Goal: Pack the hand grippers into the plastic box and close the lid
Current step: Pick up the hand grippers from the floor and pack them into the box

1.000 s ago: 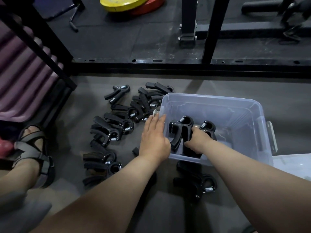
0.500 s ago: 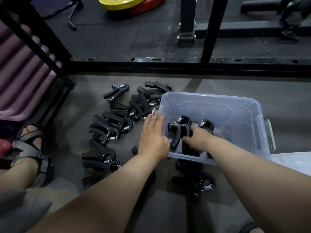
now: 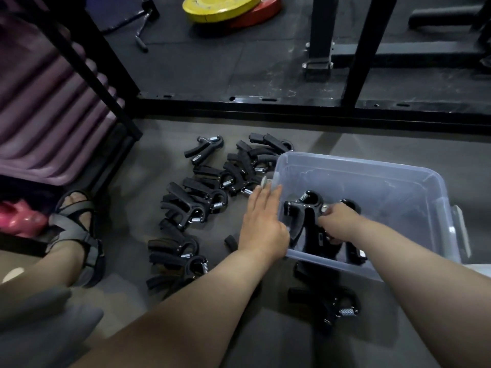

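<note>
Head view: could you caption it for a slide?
Right hand holds a black hand gripper inside the clear plastic box; left hand rests flat on its rim.

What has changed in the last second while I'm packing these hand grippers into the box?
Very little. The right hand inside the plastic box shifted its fingers up onto the upright hand gripper and now grips it just below the spring end. The left hand stayed flat against the box's left wall, and the loose hand grippers on the floor did not move.
</note>
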